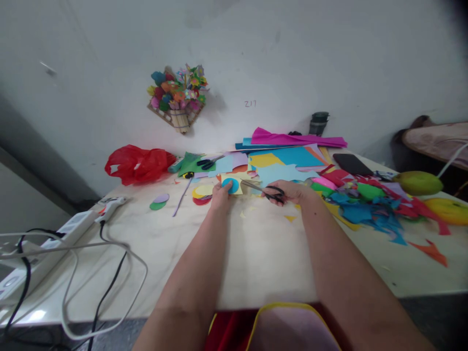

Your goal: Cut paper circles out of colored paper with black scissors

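A blue paper circle [230, 185] lies against a pale yellow sheet [237, 178], both pinched in my left hand [221, 194] over the middle of the table. Black-handled scissors [272, 193] are in my right hand [287, 191], their blades pointing left, with the tips at the yellow sheet just right of the circle. Yellow and red paper rounds [202, 193] rest on the table left of my left hand. Small yellow scraps [243, 214] lie below the sheet.
Coloured scraps [369, 204] pile up at the right, near a dark phone [353, 164]. Paper sheets [285, 158], a second pair of scissors [207, 164] and a red bag [137, 165] lie at the back. A power strip [69, 234] and cables are at left.
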